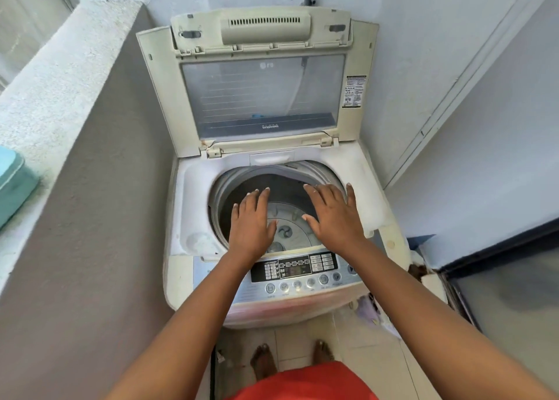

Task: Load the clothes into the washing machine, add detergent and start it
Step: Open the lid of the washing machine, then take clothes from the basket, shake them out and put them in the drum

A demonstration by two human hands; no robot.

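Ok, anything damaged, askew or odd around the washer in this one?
Yes. The washing machine looks worn: its lid is yellowed, with a rusty-looking spot at the left hinge. At the floor by its right side, the wall corner looks broken and brown. The drum holds no clothes; both hands hover open.

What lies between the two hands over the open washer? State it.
In the head view, no object sits between the left hand and right hand; the gap shows only the bare drum floor below, with no clothes visible.
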